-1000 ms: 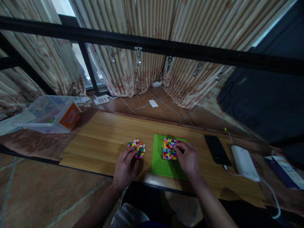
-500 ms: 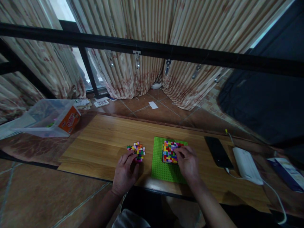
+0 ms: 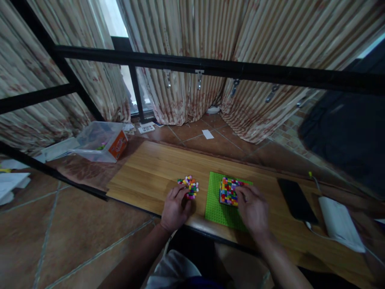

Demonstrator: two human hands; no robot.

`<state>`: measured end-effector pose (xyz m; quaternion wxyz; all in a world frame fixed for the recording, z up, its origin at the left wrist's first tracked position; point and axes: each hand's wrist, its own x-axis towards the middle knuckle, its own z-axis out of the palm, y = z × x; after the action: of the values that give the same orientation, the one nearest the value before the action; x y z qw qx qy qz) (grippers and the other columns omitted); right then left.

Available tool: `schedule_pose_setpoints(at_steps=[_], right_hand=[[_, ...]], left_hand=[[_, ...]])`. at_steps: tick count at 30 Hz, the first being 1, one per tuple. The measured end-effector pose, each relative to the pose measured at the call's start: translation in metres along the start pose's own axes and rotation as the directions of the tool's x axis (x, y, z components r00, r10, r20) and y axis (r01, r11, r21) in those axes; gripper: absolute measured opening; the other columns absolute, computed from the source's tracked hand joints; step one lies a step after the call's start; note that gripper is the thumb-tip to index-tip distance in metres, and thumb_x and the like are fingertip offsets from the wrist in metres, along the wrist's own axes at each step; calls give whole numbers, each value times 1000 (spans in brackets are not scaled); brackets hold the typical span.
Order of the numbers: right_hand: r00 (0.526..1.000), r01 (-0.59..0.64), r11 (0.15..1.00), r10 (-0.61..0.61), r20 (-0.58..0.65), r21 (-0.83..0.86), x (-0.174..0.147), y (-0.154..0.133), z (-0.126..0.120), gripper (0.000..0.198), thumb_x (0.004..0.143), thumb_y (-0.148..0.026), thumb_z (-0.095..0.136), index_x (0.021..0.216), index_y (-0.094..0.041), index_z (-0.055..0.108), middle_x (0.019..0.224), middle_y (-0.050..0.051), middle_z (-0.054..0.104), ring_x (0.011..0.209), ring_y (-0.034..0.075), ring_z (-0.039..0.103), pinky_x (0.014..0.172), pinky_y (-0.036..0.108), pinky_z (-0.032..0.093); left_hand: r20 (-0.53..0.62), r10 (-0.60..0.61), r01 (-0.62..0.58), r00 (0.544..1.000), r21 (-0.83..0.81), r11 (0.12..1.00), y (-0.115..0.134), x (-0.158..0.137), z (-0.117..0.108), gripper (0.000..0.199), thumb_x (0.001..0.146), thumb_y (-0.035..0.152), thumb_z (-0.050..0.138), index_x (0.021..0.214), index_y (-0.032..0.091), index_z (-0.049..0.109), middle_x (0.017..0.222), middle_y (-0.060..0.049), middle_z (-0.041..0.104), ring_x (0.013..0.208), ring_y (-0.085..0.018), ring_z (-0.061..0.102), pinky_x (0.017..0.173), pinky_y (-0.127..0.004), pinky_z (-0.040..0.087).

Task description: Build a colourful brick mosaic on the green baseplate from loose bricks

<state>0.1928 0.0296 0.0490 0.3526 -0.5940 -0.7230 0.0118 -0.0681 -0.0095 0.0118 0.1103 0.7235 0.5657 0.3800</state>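
Note:
My left hand (image 3: 175, 207) rests at the near left side of a loose pile of small coloured toy bricks (image 3: 192, 187). Its fingertips touch the pile, with the thumb held apart from the fingers. A green studded baseplate (image 3: 213, 208) lies to the right of the pile. On it stands a low rectangular block of many-coloured bricks (image 3: 228, 192), built several bricks across. My right hand (image 3: 254, 208) is over the right side of this block, thumb and fingertips pinched together at its top. Whatever sits between those fingertips is hidden, and the hand covers the plate's right part.
A black phone (image 3: 296, 200) and a white power bank (image 3: 341, 222) with a cable lie on the right of the wooden board (image 3: 144, 168). A clear plastic bin (image 3: 96, 140) with an orange label stands at the back left. A black rail (image 3: 168, 60) crosses beyond the board.
The camera view has turned left, so everything sits further right in the picture. Both hands stay at nearly the same places, the left at the pile, the right at the brick block.

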Motion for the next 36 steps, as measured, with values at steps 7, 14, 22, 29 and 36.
schedule_pose_setpoints(at_steps=[7,14,22,29,36], right_hand=[[953,97,965,-162,258,244,-18,-70,48,26,90,-19,42,94,-22,68,89,6,64,83,19,59,76,31,47],[959,48,991,-82,273,128,-8,-75,80,23,89,-18,43,92,-19,66,86,7,64,82,21,59,77,34,45],[966,51,998,-61,253,43,0,-79,91,22,89,-20,45,76,-21,63,79,8,62,74,22,59,68,32,44],[964,4,984,-52,263,178,-3,-83,64,23,91,-20,41,79,-21,61,75,4,64,70,18,61,65,28,45],[979,-188,933,152,139,306,-21,-37,-3,26,92,-34,46,103,-22,66,100,7,70,90,20,67,79,31,51]], left_hand=[[39,5,-6,999,7,1000,-1,0,-1,41,75,17,59,116,20,55,128,-11,54,117,-26,52,100,-44,42],[28,-5,5,1000,4,1000,2,0,-2,51,69,16,60,120,18,53,129,-12,53,119,-28,49,100,-45,40],[35,3,-3,999,5,1000,1,0,-2,57,64,10,57,121,20,52,128,-12,54,118,-30,50,98,-48,41],[14,17,-18,1000,29,999,0,1,-2,49,72,13,57,120,20,52,126,-11,55,119,-28,50,98,-46,43],[14,51,-52,999,50,997,-3,1,-1,42,77,15,57,119,20,53,125,-11,55,119,-28,51,98,-47,44]])
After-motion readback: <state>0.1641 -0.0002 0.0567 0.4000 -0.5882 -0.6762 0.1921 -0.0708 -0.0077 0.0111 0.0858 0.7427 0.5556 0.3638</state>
